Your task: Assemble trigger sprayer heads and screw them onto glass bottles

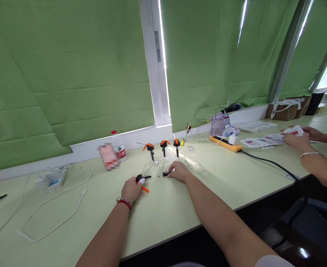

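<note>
My left hand [132,189] is closed around a black-and-orange lid-like part [139,178]; its dark stem points right and an orange tab shows below my fingers. My right hand [179,171] pinches a small black cylinder [166,173] with pale marks on it, just above or on the table. Between the hands lies a tiny brownish bit [158,176], too small to name. Behind them, three similar black-and-orange parts [163,144] with dark stems stand in a row in clear, see-through holders [165,159]. My right hand is nearest the rightmost one.
Left are a red-capped bottle [122,152], a white cable [60,192] and a white box [51,181]. Right are an orange power strip [226,144], a lilac bottle [217,125] and white packets [259,142]. Another person's hands [297,139] hold a packet there. The table edge [163,243] runs nearby.
</note>
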The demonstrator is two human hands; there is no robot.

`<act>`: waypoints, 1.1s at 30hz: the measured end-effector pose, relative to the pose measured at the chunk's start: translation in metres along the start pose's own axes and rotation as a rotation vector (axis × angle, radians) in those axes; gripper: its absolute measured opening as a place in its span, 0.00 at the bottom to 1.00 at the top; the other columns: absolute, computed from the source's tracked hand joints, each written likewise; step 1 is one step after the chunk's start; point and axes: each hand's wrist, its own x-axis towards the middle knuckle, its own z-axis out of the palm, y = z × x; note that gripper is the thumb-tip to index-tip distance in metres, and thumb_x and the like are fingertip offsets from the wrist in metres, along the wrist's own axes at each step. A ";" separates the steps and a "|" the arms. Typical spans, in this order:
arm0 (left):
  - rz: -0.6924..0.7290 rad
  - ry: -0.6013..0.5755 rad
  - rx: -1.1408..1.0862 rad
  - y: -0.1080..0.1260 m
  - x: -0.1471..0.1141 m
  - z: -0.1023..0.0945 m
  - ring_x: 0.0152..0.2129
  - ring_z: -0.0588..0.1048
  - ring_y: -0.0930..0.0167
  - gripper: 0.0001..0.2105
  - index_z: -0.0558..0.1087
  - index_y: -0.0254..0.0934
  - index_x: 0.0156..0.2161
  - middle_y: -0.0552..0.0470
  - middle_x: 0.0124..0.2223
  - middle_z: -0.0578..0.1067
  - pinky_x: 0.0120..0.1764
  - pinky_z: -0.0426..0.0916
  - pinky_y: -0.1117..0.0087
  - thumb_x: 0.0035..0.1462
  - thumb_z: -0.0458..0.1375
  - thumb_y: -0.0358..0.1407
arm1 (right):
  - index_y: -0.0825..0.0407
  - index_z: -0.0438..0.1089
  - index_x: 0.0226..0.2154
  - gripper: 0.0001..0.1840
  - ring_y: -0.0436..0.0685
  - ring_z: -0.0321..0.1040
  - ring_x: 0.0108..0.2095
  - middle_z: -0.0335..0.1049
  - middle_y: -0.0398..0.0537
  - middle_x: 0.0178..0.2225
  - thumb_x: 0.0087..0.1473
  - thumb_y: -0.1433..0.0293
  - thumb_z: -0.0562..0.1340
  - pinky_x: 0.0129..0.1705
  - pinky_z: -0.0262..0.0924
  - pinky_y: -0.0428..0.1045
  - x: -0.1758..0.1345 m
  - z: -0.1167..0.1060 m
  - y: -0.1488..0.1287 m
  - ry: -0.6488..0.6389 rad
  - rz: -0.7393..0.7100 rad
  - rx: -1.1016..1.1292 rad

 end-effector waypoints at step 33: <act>-0.055 0.016 0.024 -0.011 0.005 0.000 0.25 0.72 0.67 0.16 0.70 0.37 0.30 0.46 0.30 0.75 0.23 0.56 0.71 0.51 0.51 0.49 | 0.48 0.69 0.34 0.18 0.55 0.62 0.42 0.68 0.45 0.41 0.41 0.82 0.56 0.37 0.54 0.45 0.030 0.034 -0.056 -0.330 -0.156 -0.255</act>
